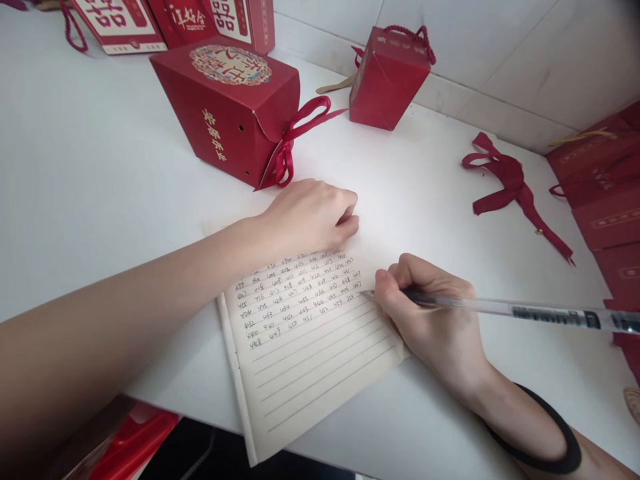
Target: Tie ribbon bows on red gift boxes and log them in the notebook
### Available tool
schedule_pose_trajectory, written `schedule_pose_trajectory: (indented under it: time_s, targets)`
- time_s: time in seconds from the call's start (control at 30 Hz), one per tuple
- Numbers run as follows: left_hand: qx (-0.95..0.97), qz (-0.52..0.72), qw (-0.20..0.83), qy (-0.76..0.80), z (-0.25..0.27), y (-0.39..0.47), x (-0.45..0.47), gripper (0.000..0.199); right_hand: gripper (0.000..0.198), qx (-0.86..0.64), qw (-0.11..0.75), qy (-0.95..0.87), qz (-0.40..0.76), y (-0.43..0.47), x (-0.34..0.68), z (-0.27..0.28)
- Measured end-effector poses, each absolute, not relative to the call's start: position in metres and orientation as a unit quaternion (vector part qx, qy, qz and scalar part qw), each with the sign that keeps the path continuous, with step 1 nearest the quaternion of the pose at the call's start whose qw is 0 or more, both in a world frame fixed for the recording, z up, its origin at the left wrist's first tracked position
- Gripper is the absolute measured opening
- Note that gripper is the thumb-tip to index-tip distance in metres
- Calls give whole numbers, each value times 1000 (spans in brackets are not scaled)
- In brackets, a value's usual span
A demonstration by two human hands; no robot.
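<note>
Fingers (395,283) of the right hand (433,320) are pressed together in a pinch around a clear plastic pen with a black grip (500,308), whose tip touches the right end of a written row on the cream lined notebook page (310,347). The pen's barrel runs out to the right, past the hand and over the white table (100,173). A black band (550,447) circles the right wrist.

Curled fingers of the left hand (313,213) are tucked loosely under the palm, not spread, and the hand rests on the top edge of the page, holding it flat. The left forearm crosses the table from the lower left. The page lies near the front edge of the table, tilted so that its lines climb to the right, and its lower corner hangs over the edge. Handwritten numbers fill the upper rows; the lower rows are blank.

Just beyond the left hand stands a large red cardboard gift box with a gold round pattern and a red ribbon bow (230,107). Farther back to the right sits a smaller red box with a cord handle (387,73). A loose dark red ribbon (510,187) lies on the table to the right, well apart from the hands. Flat red boxes (600,180) are stacked at the right edge, and more red packaging (165,20) stands at the top left.
</note>
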State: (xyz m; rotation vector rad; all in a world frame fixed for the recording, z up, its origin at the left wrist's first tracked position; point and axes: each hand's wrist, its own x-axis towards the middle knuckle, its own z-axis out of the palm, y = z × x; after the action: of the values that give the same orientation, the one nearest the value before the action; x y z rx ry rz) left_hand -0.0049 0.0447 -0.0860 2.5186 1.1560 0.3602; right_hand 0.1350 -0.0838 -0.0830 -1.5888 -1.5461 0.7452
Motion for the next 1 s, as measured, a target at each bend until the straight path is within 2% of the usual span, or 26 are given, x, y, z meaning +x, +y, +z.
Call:
schedule_pose_trajectory:
  time_s: [0.3,0.57,0.73,1.0]
  targets:
    - [876,133,207,415,-87,45,-5,20,35,-633,394,-602,286,-83,134,-82]
    - [894,131,154,401,-86,44,-6,22,36,-624,391,-610,292,-84,135,-82]
    - [898,137,142,394,-86,43,-6,23,35,-630,423,-586,285,-85,135,-81]
    - [894,129,140,405,-85,42,-5,23,33,-630,391,-607,287,-83,135,-85]
